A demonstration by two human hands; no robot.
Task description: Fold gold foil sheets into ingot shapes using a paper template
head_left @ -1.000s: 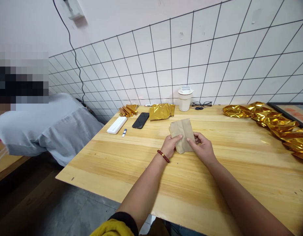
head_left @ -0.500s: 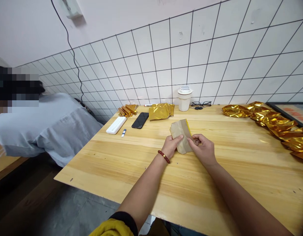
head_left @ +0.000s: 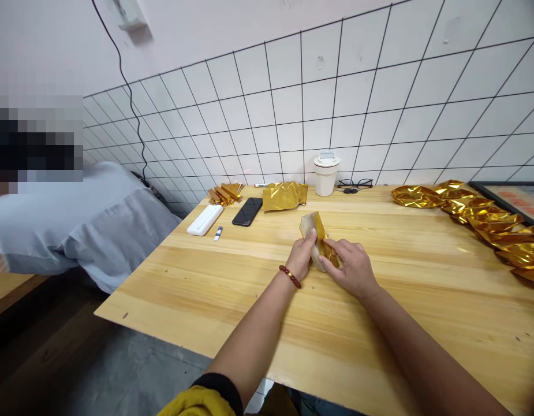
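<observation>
Between my hands, just above the wooden table [head_left: 232, 277], is a sheet of gold foil paper [head_left: 321, 231] with a dull beige back. Its right side is folded over, so a gold strip shows beside the beige face. My left hand [head_left: 302, 254] grips the left part, thumb on the beige side; a beaded bracelet circles that wrist. On the folded gold part lie the thumb and fingers of my right hand [head_left: 351, 266], closed on the paper. Beyond them rests a stack of gold foil sheets [head_left: 284, 197], and folded gold strips [head_left: 224, 194] lie farther left.
A black phone [head_left: 247, 212], a white power bank [head_left: 205, 221] and a small tube [head_left: 218, 233] lie at the left. A white cup [head_left: 326, 175] and glasses [head_left: 355, 184] stand by the wall. Folded gold foil chains [head_left: 478, 214] line the right. A person in grey [head_left: 97, 225] leans at far left.
The paper's right side has been folded over to the left, bringing its gold face into view. My right hand has shifted slightly left onto the fold; my left hand keeps its grip.
</observation>
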